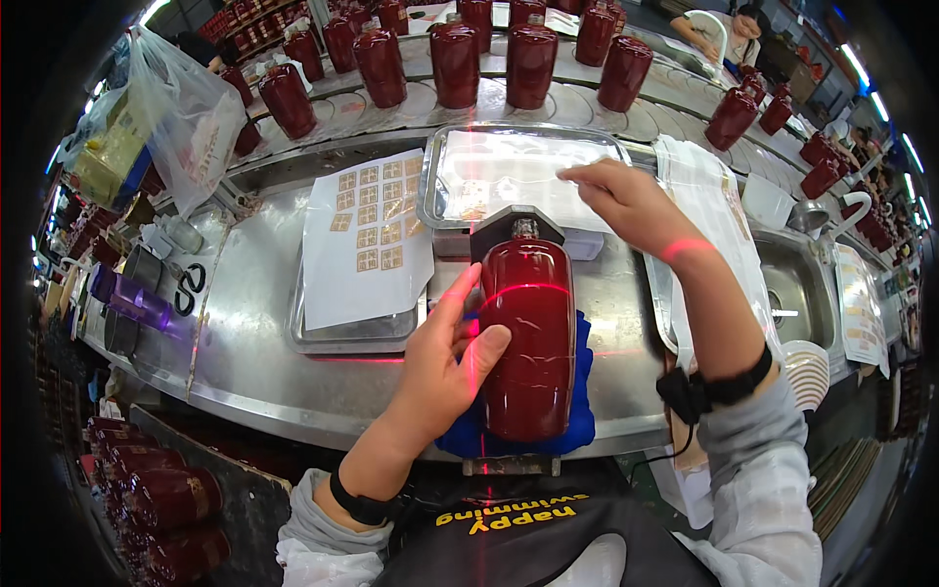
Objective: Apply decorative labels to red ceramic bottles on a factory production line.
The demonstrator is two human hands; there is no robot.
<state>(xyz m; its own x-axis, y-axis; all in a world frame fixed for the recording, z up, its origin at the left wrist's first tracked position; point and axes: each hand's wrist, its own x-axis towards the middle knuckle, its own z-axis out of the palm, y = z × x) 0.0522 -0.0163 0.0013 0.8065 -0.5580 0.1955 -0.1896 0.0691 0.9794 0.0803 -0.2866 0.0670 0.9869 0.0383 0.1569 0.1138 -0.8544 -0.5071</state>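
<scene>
A glossy dark red bottle (528,338) lies on a blue cloth (582,391), its neck toward a black angular rest (489,227). My left hand (440,357) holds its left side, thumb on top and fingers along the edge. Thin red light lines cross the bottle. Beyond it, my right hand (621,201) is over a metal tray (427,191) lined with a white sheet (509,186) that bears faint pale shapes. Its fingertips are drawn together at the sheet's right part; anything between them is too small to make out.
Left of the bottle, a white sheet of gold square stickers (367,220) lies on another tray (333,342). Several red bottles (455,64) stand along the curved conveyor behind. A purple bottle (137,298) and black scissors (189,289) lie left; a sink (797,293) is right.
</scene>
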